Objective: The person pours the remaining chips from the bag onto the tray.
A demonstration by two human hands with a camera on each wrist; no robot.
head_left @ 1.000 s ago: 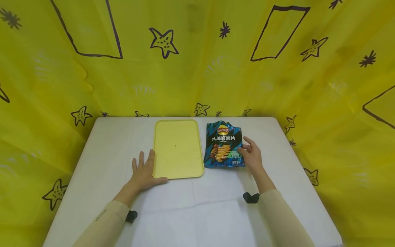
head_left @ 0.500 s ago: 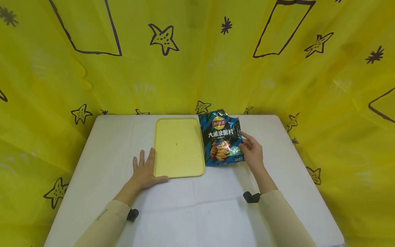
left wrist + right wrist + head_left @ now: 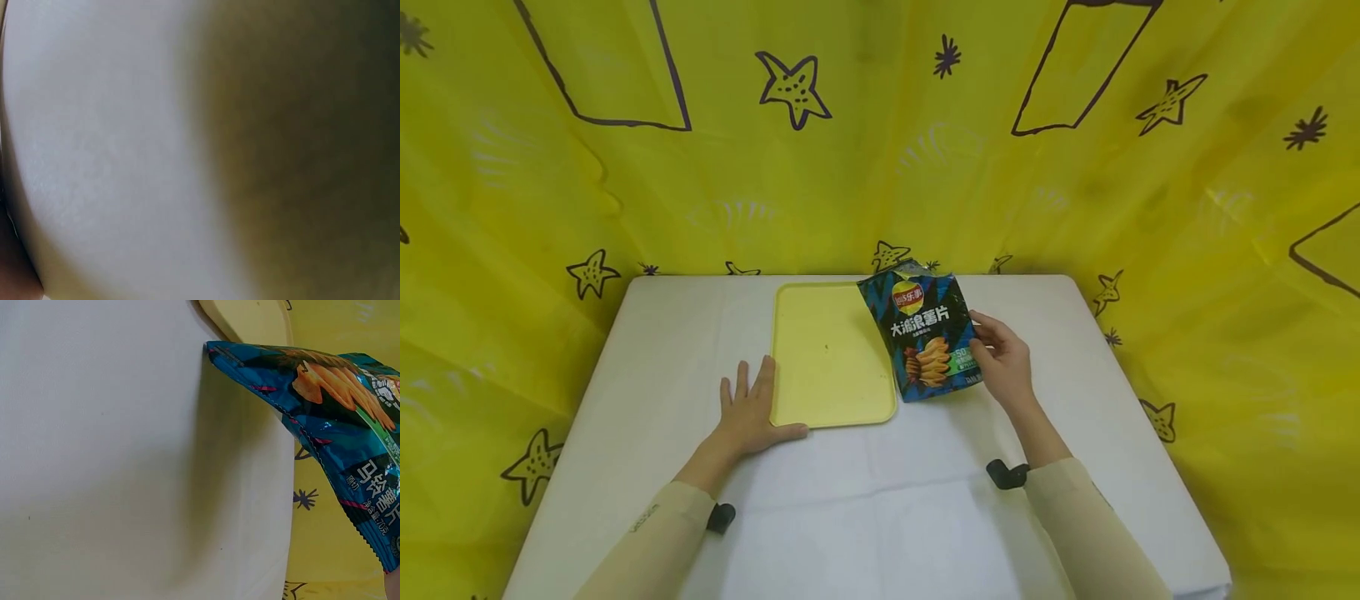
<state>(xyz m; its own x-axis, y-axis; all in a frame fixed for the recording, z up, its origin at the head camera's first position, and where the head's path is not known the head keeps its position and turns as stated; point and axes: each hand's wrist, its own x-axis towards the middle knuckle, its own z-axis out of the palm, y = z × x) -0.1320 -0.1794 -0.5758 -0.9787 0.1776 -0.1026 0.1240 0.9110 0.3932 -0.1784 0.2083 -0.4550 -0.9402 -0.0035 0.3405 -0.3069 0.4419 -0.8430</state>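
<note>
My right hand (image 3: 1003,358) grips a blue and black chip bag (image 3: 928,337) by its right edge, thumb in front. The bag's top looks torn, and it leans left so its upper left corner overlaps the right side of a yellow tray (image 3: 831,400). In the right wrist view the bag (image 3: 331,419) is tilted, its bottom seam lifted off the table with a shadow beneath. My left hand (image 3: 748,417) lies with fingers spread at the tray's lower left corner, thumb along the front rim. The left wrist view is mostly blurred.
A white-covered table (image 3: 880,517) carries the tray. Behind it and at both sides hangs a yellow curtain (image 3: 865,167) with star drawings. A black wrist mount (image 3: 1006,475) sticks out from the right sleeve, another (image 3: 721,518) from the left.
The right hand has raised the chip bag and moved it left, tilting its top over the tray's right edge. The left hand stays at the tray's corner.
</note>
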